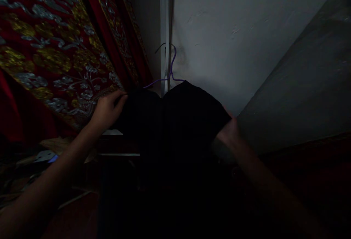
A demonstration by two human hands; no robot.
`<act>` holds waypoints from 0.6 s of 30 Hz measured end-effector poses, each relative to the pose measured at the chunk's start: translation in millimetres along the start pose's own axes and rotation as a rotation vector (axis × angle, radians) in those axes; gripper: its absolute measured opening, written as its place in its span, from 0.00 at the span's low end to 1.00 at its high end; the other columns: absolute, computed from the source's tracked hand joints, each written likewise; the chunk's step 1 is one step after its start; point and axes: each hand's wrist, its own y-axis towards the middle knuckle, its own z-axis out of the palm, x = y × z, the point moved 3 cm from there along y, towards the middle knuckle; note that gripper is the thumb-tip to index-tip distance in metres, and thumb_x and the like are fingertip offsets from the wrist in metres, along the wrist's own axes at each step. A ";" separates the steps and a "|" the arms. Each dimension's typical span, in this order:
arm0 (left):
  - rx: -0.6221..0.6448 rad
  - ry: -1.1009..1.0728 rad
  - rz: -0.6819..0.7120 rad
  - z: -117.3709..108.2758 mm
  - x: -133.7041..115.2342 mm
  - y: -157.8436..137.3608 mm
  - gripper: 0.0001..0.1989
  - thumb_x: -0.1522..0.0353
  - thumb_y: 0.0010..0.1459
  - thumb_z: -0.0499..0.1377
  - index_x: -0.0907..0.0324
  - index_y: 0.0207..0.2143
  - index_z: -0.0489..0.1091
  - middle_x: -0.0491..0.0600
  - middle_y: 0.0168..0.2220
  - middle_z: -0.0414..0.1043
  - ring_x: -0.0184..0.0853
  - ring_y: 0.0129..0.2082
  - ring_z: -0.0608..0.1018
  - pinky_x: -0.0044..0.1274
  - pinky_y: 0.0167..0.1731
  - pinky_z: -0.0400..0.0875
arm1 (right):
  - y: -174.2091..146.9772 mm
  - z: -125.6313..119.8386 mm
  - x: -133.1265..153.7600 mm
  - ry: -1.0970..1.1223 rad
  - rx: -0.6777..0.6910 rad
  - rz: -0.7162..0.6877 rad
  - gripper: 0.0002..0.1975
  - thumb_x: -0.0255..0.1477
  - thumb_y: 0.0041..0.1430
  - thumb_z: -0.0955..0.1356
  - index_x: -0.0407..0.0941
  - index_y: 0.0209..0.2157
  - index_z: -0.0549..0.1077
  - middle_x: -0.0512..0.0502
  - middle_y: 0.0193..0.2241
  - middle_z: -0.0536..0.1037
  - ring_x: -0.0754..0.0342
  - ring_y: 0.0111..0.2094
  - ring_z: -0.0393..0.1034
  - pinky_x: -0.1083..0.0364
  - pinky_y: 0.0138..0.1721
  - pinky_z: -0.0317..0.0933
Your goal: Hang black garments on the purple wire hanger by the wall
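A black garment [175,118] hangs on a purple wire hanger [171,71] whose hook sits near a pale vertical strip at the wall corner. My left hand [108,110] pinches the garment's left shoulder edge. My right hand [229,131] grips the right sleeve edge, its fingers partly hidden behind the cloth. The lower part of the garment fades into darkness.
A red curtain [55,49] with gold and silver embroidery hangs at the left. A white wall [233,30] fills the upper right, with a grey slanted surface [301,85] at the far right. Dim shelves and clutter [49,156] lie low on the left.
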 end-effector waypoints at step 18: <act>0.343 -0.791 -0.122 -7.9 -141.8 -3.6 0.28 0.54 0.72 0.39 0.56 0.49 0.74 0.58 0.51 0.78 0.45 0.49 0.81 0.41 0.47 0.79 | -101.0 19.9 97.7 -0.269 0.647 -0.208 0.10 0.38 0.66 0.68 0.48 0.35 0.77 0.50 0.28 0.76 0.54 0.28 0.70 0.55 0.29 0.61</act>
